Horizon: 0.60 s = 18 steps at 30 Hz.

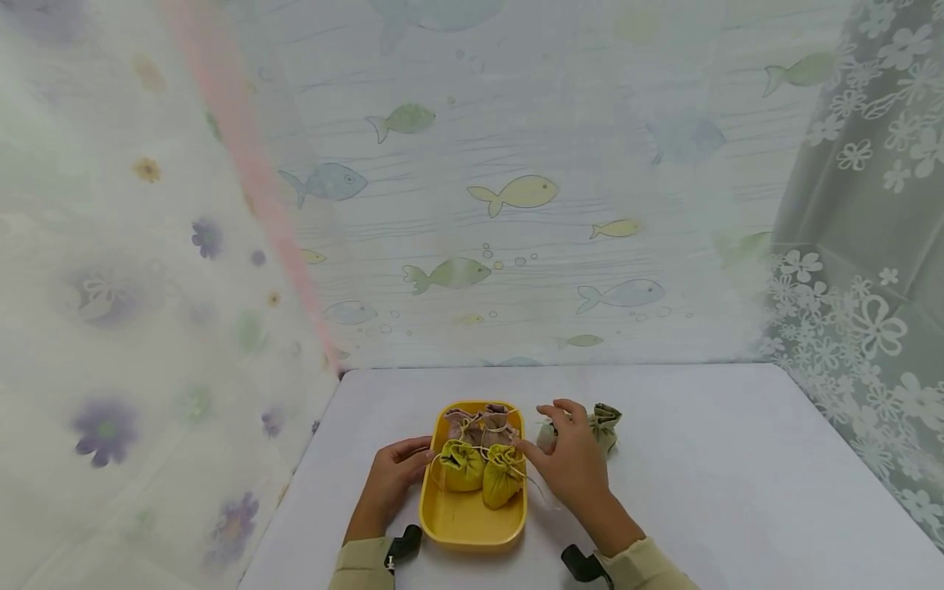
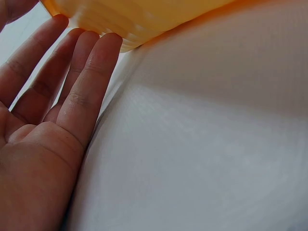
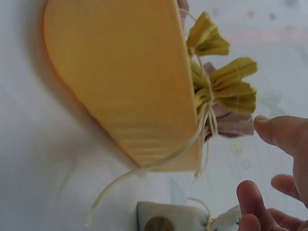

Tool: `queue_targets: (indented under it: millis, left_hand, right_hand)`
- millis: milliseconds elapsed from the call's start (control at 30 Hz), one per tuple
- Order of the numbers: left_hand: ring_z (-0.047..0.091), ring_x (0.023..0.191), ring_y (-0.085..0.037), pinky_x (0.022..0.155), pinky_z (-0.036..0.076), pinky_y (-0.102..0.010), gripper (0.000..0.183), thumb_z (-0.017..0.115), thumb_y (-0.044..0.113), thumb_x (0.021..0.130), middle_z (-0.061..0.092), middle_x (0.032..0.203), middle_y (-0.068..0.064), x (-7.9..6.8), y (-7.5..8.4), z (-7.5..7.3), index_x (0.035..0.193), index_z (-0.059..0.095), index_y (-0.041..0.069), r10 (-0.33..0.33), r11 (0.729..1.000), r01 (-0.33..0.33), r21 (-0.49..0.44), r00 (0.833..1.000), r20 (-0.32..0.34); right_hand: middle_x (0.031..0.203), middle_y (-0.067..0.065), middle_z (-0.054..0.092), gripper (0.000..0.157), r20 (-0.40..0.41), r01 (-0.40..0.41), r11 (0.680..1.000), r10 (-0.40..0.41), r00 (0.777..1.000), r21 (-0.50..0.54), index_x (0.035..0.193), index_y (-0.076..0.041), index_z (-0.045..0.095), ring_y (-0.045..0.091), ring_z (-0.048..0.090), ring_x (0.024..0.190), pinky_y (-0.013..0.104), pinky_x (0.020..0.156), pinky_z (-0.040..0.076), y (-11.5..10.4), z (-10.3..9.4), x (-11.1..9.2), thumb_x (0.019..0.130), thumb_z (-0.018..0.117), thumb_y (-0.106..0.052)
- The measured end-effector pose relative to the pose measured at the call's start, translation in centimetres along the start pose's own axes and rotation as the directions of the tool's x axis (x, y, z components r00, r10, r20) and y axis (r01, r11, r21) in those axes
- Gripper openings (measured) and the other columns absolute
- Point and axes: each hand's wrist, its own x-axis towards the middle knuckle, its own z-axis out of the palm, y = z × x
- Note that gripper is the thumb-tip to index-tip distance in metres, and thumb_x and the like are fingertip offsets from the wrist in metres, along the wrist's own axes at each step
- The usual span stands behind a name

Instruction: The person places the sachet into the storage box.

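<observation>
A yellow plastic tray [image 1: 472,528] holds two yellow-green drawstring pouches [image 1: 503,483] in its middle and two mauve drawstring pouches [image 1: 497,426] behind them. My left hand [image 1: 394,475] is at the tray's left side; in the left wrist view its extended fingertips [image 2: 108,43] meet the tray wall. Just past the right rim, my right hand [image 1: 578,463] hovers with fingers spread and nothing in them. Its thumb [image 3: 281,132] points toward the pouch tops. Two grey-green pouches [image 1: 605,426] lie right of the tray, partly hidden behind that hand.
Everything stands on a white-covered table [image 1: 701,459]. A fish-print curtain [image 1: 516,246] hangs along the back edge, with flower-patterned sheets at left and right. A pale drawstring [image 3: 163,159] trails over the tray's right wall. Black wrist-worn devices [image 1: 578,564] sit by both cuffs.
</observation>
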Motion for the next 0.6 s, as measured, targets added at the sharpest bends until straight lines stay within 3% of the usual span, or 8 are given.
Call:
queue_targets:
  millis: [133,233,400,600]
  left_hand:
    - [0.071,0.112,-0.021,0.090,0.062,-0.030,0.053,0.084,0.035,0.086,0.070,0.129,-0.013,0.1,-0.1,0.0,0.129,0.071,0.006,-0.005,1.000,0.005,-0.010,1.000,0.003]
    - [0.071,0.113,-0.021,0.091,0.062,-0.031,0.056,0.085,0.038,0.085,0.070,0.130,-0.012,0.0,0.0,0.0,0.129,0.071,0.007,-0.010,1.000,0.010,-0.011,1.000,0.009]
    - [0.070,0.113,-0.021,0.091,0.062,-0.031,0.056,0.085,0.038,0.085,0.070,0.130,-0.012,0.0,-0.1,0.0,0.129,0.071,0.007,-0.008,1.000,0.008,-0.009,1.000,0.006]
    - [0.070,0.113,-0.020,0.091,0.062,-0.030,0.051,0.083,0.035,0.087,0.069,0.130,-0.012,-0.1,0.1,0.1,0.128,0.072,0.007,-0.010,1.000,0.010,-0.001,1.000,-0.001]
  right_hand:
    - [0.157,0.014,0.035,0.085,-0.003,-0.036,0.998,0.036,0.999,-0.051,0.152,-0.016,0.048,0.022,0.065,0.077,0.033,0.060,0.058,0.8,0.2,0.3,0.082,0.085,-0.049]
    - [0.158,0.017,0.033,0.094,-0.002,-0.065,0.995,0.066,0.998,-0.078,0.157,-0.015,0.039,0.033,0.067,0.095,0.046,0.074,0.063,1.3,0.6,0.4,0.082,0.085,-0.049]
    - [0.159,0.020,0.032,0.100,0.014,-0.111,0.991,0.113,0.994,-0.075,0.161,-0.012,0.031,0.042,0.061,0.121,0.057,0.096,0.057,1.8,1.2,0.7,0.083,0.086,-0.044]
    - [0.156,0.022,0.036,0.101,0.024,-0.170,0.985,0.171,0.985,-0.036,0.162,-0.010,0.025,0.045,0.055,0.131,0.060,0.104,0.052,2.3,1.7,0.9,0.085,0.085,-0.039]
